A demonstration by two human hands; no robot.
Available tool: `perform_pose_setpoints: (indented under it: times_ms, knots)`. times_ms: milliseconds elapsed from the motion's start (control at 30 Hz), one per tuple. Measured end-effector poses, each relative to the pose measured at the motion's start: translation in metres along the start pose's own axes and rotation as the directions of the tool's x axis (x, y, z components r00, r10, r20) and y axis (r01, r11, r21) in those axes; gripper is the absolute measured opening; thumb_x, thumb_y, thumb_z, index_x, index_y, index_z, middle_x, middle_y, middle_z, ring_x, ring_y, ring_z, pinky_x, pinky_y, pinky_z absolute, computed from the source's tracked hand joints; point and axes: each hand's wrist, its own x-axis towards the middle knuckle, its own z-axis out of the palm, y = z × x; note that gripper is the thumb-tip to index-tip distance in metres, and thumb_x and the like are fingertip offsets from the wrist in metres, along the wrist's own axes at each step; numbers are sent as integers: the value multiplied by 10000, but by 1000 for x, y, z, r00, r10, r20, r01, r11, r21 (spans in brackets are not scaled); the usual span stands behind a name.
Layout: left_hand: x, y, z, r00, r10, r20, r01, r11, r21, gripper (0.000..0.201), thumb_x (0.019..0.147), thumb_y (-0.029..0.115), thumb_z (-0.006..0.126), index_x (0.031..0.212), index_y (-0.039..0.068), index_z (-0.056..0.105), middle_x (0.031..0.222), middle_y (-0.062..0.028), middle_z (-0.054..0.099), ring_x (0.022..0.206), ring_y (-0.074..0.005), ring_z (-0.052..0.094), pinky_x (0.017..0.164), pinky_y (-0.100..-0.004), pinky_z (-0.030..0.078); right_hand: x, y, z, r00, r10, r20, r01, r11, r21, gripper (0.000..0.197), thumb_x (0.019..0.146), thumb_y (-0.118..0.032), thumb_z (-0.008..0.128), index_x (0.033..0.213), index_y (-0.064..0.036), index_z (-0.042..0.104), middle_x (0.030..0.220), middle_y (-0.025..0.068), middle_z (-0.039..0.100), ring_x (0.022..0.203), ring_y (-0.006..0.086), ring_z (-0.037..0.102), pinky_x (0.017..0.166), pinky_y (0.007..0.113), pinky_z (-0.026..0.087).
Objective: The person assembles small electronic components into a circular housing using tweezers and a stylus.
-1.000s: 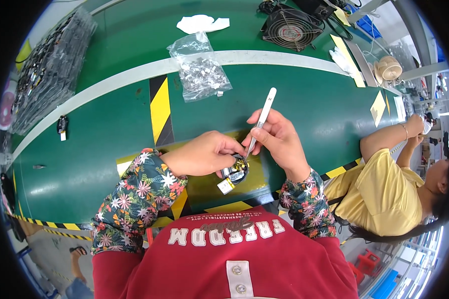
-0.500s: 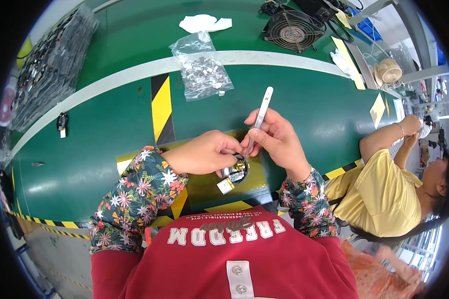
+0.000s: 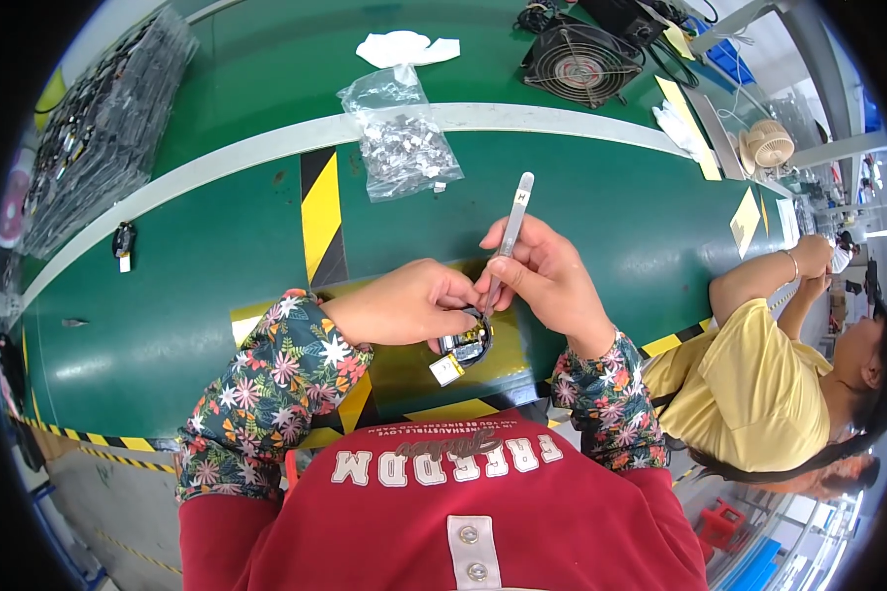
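- Left hand [image 3: 404, 313]: closed around small black part [image 3: 466, 342], held just above desk [image 3: 217, 295].
- Right hand [image 3: 547, 276]: pinching tweezers [image 3: 508, 236], tip at the part.
- Plastic bag [image 3: 404, 138]: farther back on desk.

The worktop [image 3: 217, 286] is a long green surface crossed lengthwise by a pale grey stripe [image 3: 227, 163] and marked with a black-and-yellow hazard band [image 3: 320, 212]. Yellow-and-black tape [image 3: 99, 440] edges its near side. A round black fan [image 3: 583, 64] lies on the far side, near a small beige fan [image 3: 767, 144]. Stacked dark trays [image 3: 99, 128] occupy the far left. To the right, a person in a yellow shirt [image 3: 759, 384] leans on the worktop. The floor [image 3: 99, 502] below is grey. Lighting is bright and even.
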Motion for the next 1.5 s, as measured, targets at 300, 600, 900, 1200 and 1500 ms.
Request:
perform_pose_setpoints:
  times_ms: [300,600,900,1200,1500]
  knots:
    - [3,-8,3,999,3,-43,-4,1000,-12,211,838,45,592,1023,-56,585,910,-44,648,803,-57,554,714,-228,472,1,-2,1,1000,-13,9,13,999,-52,174,898,-36,480,1071,-21,464,768,84,631,662,121,616,555,200,475]
    - [2,-5,7,991,60,-121,-59,998,13,159,820,101,600,923,-18,622,771,-32,633,628,-62,553,518,-221,481,2,-8,2,1000,-15,22,17,993,-118,163,901,-26,473,1063,-25,458,763,82,629,662,118,614,530,200,468]
    - [2,-1,5,996,-35,-78,31,999,-42,194,838,24,586,1025,-21,601,906,-3,626,772,-44,555,661,-216,476,3,-10,2,1000,-18,16,19,992,-127,157,903,-28,471,1059,-25,458,766,75,624,667,117,615,526,201,468]
    - [5,-12,11,976,104,-189,-133,980,-148,180,825,-3,591,1001,-41,603,925,-49,645,810,-80,595,732,-227,487,1,-11,8,927,-336,-166,316,939,-136,142,892,-45,498,1023,-37,443,784,82,599,701,135,609,585,224,476]
    - [-1,-5,16,940,52,-337,-166,933,-321,176,807,-36,569,978,-43,613,878,-69,650,773,-88,610,696,-210,488,5,15,9,820,-469,-328,474,878,-69,122,926,-128,457,981,-20,452,660,25,464,564,104,447,513,227,368]
